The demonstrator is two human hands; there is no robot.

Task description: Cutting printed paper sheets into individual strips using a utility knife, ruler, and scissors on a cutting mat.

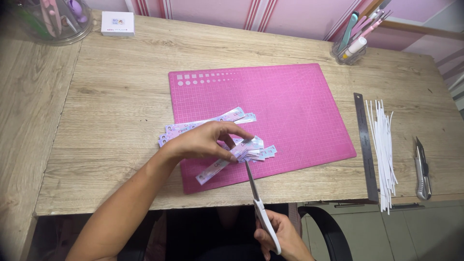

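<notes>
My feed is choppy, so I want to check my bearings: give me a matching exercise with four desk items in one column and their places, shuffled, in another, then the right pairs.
Things:
1. scissors
2. steel ruler
3. small white box
4. utility knife

Places:
A. far left of the desk, near the back edge
B. in the right hand, blades at the paper strips
C. lying just right of the pink cutting mat
D. at the right end, beyond the bundle of white strips

Pairs: 1-B, 2-C, 3-A, 4-D
</notes>
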